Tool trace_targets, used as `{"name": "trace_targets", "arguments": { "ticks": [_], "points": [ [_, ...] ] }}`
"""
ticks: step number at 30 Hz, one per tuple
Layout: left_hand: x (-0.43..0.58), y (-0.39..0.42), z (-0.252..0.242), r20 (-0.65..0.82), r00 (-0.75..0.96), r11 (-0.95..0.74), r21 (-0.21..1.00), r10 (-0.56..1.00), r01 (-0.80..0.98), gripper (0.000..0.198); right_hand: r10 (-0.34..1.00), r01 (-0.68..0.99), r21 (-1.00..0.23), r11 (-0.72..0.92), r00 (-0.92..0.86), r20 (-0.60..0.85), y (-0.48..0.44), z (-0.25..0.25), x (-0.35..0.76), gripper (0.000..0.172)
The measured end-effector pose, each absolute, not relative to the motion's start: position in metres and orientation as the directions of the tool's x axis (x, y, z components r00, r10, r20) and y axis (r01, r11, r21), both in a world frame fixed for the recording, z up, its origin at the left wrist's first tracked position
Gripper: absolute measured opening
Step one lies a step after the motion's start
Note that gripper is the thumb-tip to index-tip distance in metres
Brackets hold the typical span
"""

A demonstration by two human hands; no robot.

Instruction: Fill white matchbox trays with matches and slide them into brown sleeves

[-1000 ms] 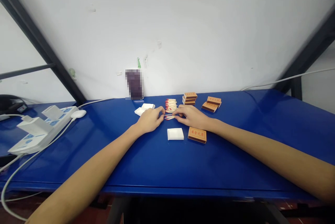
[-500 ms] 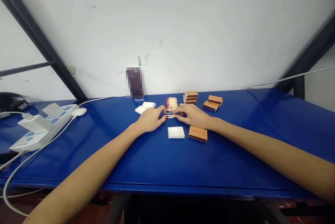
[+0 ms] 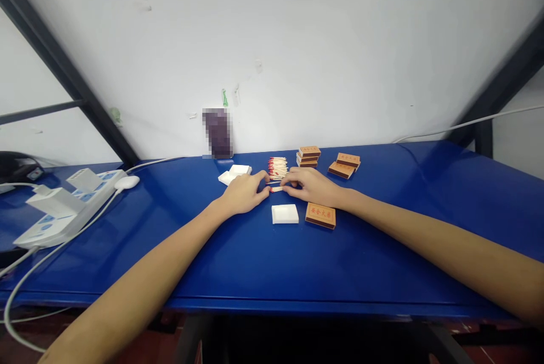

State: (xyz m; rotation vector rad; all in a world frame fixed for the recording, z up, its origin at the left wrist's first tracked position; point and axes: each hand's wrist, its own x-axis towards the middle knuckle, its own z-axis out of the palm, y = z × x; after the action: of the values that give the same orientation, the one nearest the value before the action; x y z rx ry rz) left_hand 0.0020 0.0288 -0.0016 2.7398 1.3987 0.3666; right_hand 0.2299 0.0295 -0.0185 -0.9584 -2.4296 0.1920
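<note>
A few matches [image 3: 276, 189] lie level between my two hands just above the table, red heads to the left. The thumb and forefinger of my left hand [image 3: 243, 194] close on their head ends. My right hand [image 3: 312, 185] pinches the plain ends with thumb and fingertips. Right behind the fingers is a heap of loose matches [image 3: 279, 168], heads also leftward. In front of the hands sits a white matchbox tray [image 3: 285, 215]. An orange-brown matchbox [image 3: 320, 216] is beside it, under my right wrist. White trays [image 3: 238, 170] are partly hidden behind my left hand.
Matchboxes are stacked [image 3: 308, 156] behind my right hand, with more matchboxes [image 3: 344, 166] farther right. A pixelated phone-like object [image 3: 219, 134] leans against the wall. On the left of the blue table [image 3: 238, 267] is a power strip [image 3: 70, 208] with plugs and white cables.
The matches between my fingertips were slightly spread and are now drawn together into a tighter bunch. Both hands stay in nearly the same place; the view has shifted a little.
</note>
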Motion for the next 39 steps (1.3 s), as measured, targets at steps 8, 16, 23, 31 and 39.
{"name": "trace_targets", "arguments": {
  "ticks": [8,16,23,31,39],
  "points": [
    [0.0005,0.0284,-0.0012,0.193,0.593,-0.617,0.109,0.782,0.779,0.028,0.671,0.591,-0.322,0.74,-0.616,0.413,0.0287,-0.0182,0.2298,0.014],
    [-0.0001,0.0297,-0.0016,0.186,0.598,-0.622,0.124,0.78,0.773,0.032,0.669,0.545,-0.388,0.743,-0.614,0.419,0.0278,-0.0157,0.2298,0.013],
    [-0.0008,0.0297,-0.0018,0.193,0.603,-0.628,0.112,0.774,0.77,0.034,0.699,0.521,-0.475,0.709,-0.604,0.382,0.0254,-0.0127,0.2312,0.016],
    [-0.0005,0.0303,-0.0033,0.187,0.584,-0.605,0.077,0.79,0.793,0.043,0.73,0.637,-0.368,0.677,-0.515,0.45,0.0293,-0.0178,0.2308,0.021],
    [-0.0006,0.0347,-0.0031,0.189,0.536,-0.562,0.132,0.823,0.816,0.041,0.751,0.687,-0.327,0.649,-0.51,0.419,0.0283,-0.0175,0.2304,0.024]
  ]
}}
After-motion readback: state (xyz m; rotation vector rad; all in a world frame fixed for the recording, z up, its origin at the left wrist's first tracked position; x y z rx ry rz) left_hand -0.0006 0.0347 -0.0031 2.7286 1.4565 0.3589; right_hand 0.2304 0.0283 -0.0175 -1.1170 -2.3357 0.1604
